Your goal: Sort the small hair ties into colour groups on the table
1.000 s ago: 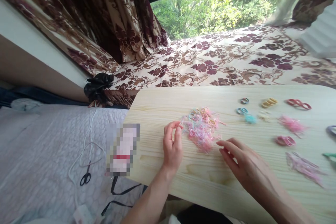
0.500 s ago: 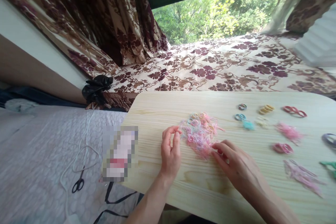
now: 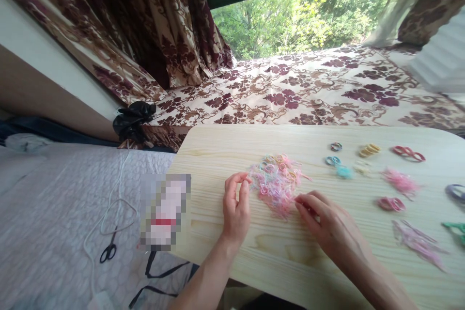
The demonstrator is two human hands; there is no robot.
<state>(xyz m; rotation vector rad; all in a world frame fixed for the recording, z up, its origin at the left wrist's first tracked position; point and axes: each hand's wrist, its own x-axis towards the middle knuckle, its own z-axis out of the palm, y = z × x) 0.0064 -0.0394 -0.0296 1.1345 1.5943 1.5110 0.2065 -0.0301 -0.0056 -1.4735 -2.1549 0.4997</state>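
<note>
A mixed pile of small elastic bands and hair ties point(image 3: 278, 185), mostly pink with some lilac, blue and yellow, lies on the wooden table. My left hand point(image 3: 237, 206) is at the pile's left edge, thumb and forefinger brought together in a pinch. At the lower right edge of the pile, my right hand point(image 3: 329, 220) pinches with thumb and forefinger. Whatever is between the fingertips of either hand is too small to make out. Right of the pile are sorted groups: red hair ties point(image 3: 408, 153), yellow hair ties point(image 3: 369, 150) and pink elastic bands point(image 3: 401, 182).
More groups include turquoise bands point(image 3: 344, 171), pink hair ties point(image 3: 391, 204), lilac bands point(image 3: 419, 244) and green bands point(image 3: 456, 230). Left of the light table point(image 3: 214, 147), scissors point(image 3: 108, 252) and a white cable point(image 3: 105, 218) lie on a bed. A blurred-out item overlaps the table's left edge.
My right hand has drawn slightly right, away from the pile, still pinched. My left hand has stayed almost in place.
</note>
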